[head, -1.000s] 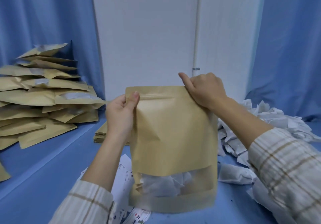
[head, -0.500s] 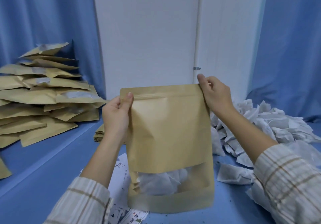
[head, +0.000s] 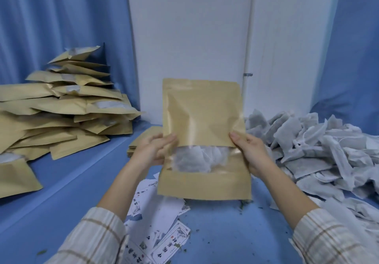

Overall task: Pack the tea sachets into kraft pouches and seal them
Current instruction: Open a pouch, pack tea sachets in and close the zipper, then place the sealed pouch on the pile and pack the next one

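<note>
Right of the finished pile (head: 61, 116), both hands grip a filled kraft pouch (head: 203, 116) upright: left hand (head: 152, 149) and right hand (head: 249, 153) pinching its sides, probably checking the seal.

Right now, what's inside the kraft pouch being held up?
Through the clear window of the brown kraft pouch, held by the left hand and right hand, white tea sachets show. Opaque paper hides anything above or below the window.
</note>
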### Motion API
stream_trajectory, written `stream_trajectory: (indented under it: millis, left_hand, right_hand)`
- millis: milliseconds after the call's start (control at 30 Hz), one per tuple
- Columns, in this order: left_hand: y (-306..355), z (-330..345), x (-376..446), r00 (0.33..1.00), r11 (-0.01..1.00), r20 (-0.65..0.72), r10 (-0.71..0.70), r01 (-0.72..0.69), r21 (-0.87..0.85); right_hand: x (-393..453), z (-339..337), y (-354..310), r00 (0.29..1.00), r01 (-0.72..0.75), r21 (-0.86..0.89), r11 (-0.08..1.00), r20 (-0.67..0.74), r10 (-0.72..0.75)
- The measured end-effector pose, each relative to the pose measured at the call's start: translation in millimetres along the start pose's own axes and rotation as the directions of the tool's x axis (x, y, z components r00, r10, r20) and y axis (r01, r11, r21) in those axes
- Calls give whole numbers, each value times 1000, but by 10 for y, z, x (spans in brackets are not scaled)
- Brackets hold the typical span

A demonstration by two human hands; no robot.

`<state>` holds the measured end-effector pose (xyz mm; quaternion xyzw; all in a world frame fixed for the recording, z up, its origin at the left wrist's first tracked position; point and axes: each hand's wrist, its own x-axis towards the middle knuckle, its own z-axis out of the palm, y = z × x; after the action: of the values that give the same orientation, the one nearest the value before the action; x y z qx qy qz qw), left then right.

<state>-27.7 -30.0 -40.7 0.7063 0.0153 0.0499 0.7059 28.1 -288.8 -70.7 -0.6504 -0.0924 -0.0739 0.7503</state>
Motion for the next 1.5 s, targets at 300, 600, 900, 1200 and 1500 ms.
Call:
stream_trajectory:
  millis: [300, 600, 900, 1200, 1500]
  left_hand:
    - [-333, -848, -305, 970, 919, 10, -244, 235, -317]
    - [-449, -1810, -372, 967, 470, -252, 34, -238, -850]
    - [-470, -1967, -28, 927, 605, -341, -158, -182, -775]
    - [-621, -1146, 648, 935, 735, -247, -254, 20, -678]
    - [-892, -645, 1049, 863, 755, -291, -414, 146, -640]
  right_hand:
    - [35, 851, 355, 983, -179, 217, 960, 68, 168]
    - [6, 3907, -305, 822, -437, 343, 832, 528, 214]
    - [-131, 4400, 353, 670, -474, -160, 866, 572, 473]
    - [526, 3275, 701, 884, -229, -177, 957, 374, 281]
    - [975, 2251, 1361, 946, 301, -953, 35, 303, 115]
